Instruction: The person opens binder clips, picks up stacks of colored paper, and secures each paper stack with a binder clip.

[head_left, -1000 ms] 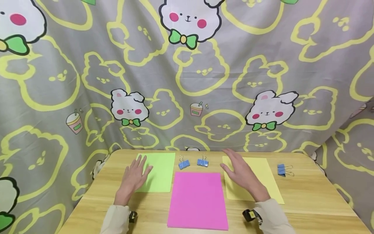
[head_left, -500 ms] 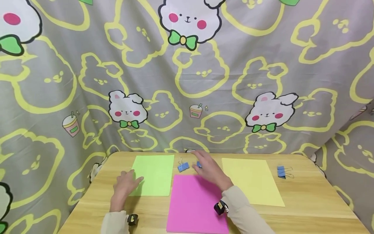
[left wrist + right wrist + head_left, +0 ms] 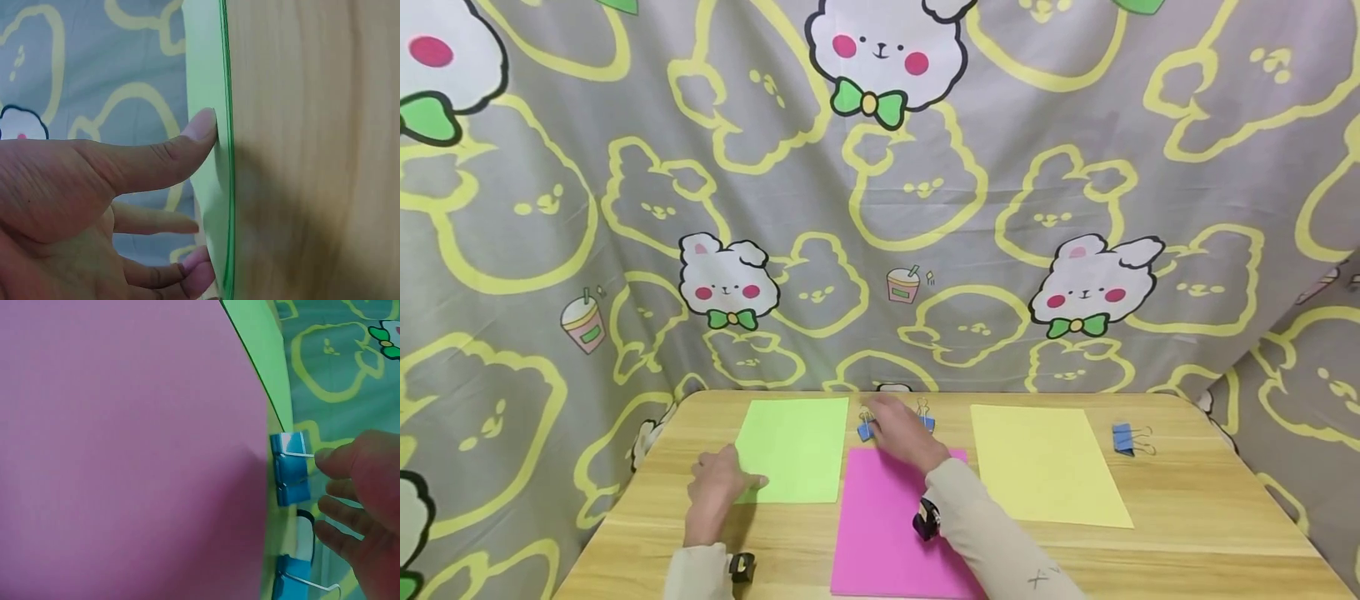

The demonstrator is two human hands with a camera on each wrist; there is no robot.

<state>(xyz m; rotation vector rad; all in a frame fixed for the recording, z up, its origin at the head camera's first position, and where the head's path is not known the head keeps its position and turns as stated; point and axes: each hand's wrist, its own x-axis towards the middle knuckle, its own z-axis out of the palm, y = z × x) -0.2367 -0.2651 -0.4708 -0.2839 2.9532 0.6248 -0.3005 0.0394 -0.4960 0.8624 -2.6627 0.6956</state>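
Observation:
My left hand [image 3: 715,479] is at the left side of a stack of green paper [image 3: 797,446]. In the left wrist view its thumb lies on the green sheets, and its other fingers curl at their edge, where the layers part slightly. Beyond the pink paper [image 3: 887,533], my right hand [image 3: 901,432] reaches over a blue binder clip [image 3: 866,428]. In the right wrist view, the thumb tip meets that clip's wire handle [image 3: 297,454], with the other fingers loosely spread behind. A second blue binder clip [image 3: 929,424] is partly hidden behind this hand.
Yellow paper [image 3: 1048,467] lies to the right of the pink stack. A third blue binder clip [image 3: 1123,439] sits farther right on the wooden table [image 3: 1195,517]. A grey patterned curtain [image 3: 820,192] hangs behind and around the table.
My right hand has moved left from over the yellow paper, past the second clip, to the left clip. My left hand has drawn back from above the green paper to its left edge.

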